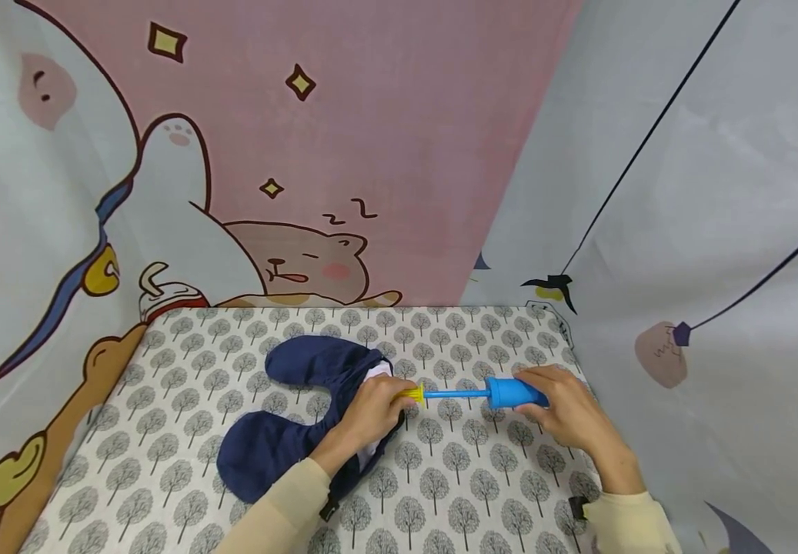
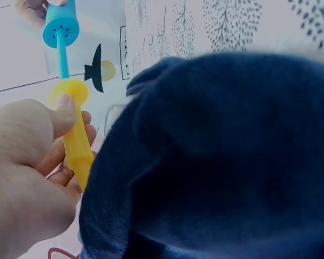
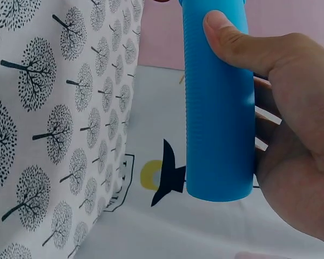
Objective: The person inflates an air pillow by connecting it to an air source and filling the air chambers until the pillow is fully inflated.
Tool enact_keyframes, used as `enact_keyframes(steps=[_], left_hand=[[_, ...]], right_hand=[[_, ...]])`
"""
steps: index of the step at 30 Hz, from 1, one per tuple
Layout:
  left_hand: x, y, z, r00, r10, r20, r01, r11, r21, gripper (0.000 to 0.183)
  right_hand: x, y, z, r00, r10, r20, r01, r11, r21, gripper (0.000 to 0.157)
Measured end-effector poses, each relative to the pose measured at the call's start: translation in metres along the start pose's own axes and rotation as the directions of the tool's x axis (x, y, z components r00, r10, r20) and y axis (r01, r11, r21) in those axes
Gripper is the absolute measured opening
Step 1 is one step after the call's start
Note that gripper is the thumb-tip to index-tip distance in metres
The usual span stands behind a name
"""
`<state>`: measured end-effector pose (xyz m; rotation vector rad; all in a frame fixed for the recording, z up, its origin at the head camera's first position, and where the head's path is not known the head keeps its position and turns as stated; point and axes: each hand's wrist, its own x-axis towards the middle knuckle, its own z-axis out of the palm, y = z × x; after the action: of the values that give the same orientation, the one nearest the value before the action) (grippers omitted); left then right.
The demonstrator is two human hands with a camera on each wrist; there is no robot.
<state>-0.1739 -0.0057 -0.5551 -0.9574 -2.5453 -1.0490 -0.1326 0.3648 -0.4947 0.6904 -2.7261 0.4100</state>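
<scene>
A hand air pump stretches between the two hands, its thin blue rod (image 1: 457, 394) drawn out of the blue barrel (image 1: 507, 393). My left hand (image 1: 372, 404) grips the yellow end (image 2: 78, 137), thumb along its flange and fingers behind it. The right hand (image 1: 566, 408) holds the barrel, with the thumb (image 3: 227, 38) laid across its ribbed side. Under the left hand lies a navy U-shaped neck pillow (image 1: 260, 450), its arms pointing left. White material (image 1: 379, 371) shows at the pillow's curved side. In the left wrist view, the yellow end's narrow tip reaches the navy fabric's edge.
A cloth printed with trees (image 1: 433, 485) covers the table. A pink printed curtain (image 1: 399, 154) hangs behind it, and a pale one (image 1: 717, 231) stands close on the right. Another printed panel (image 1: 38, 254) borders the left side.
</scene>
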Motion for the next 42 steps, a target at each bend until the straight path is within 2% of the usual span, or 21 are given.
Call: enact_keyframes(steps=[4,6,11,14,23,31,36,42], left_hand=[[-0.002,-0.011,0.008,0.996,0.073,-0.048,-0.074,0.997,-0.013,0.020],[-0.002,-0.016,0.012,0.994,0.083,-0.071,-0.085,0.996,-0.032,0.019],[-0.002,-0.019,0.019,0.996,0.021,-0.082,-0.028,0.996,-0.084,0.020],[-0.001,-0.021,0.022,0.997,0.006,-0.082,-0.013,0.996,-0.086,0.021],[-0.002,-0.022,0.024,0.998,-0.004,-0.066,-0.002,0.997,-0.080,0.024],[-0.001,-0.027,0.029,0.997,0.022,-0.070,-0.025,0.998,-0.055,0.025],[-0.002,-0.025,0.024,0.997,0.031,-0.069,-0.036,0.997,-0.062,0.026],[0.000,-0.011,0.007,0.995,0.074,-0.060,-0.077,0.996,-0.053,0.024]], right_hand=[[0.004,-0.007,0.003,1.000,-0.003,-0.006,0.003,1.000,-0.004,0.057],[0.007,-0.012,0.006,1.000,-0.013,-0.009,0.013,1.000,0.000,0.056],[0.017,-0.026,0.012,0.999,-0.044,-0.014,0.044,0.999,0.008,0.054],[0.023,-0.034,0.016,0.997,-0.071,-0.025,0.070,0.997,-0.007,0.055],[0.039,-0.053,0.032,0.986,-0.158,-0.045,0.155,0.986,-0.054,0.054],[0.049,-0.069,0.044,0.988,-0.157,0.005,0.157,0.987,-0.032,0.055],[0.051,-0.072,0.046,0.988,-0.150,0.023,0.150,0.989,-0.015,0.056],[0.045,-0.061,0.040,0.994,-0.104,0.036,0.105,0.994,-0.014,0.056]])
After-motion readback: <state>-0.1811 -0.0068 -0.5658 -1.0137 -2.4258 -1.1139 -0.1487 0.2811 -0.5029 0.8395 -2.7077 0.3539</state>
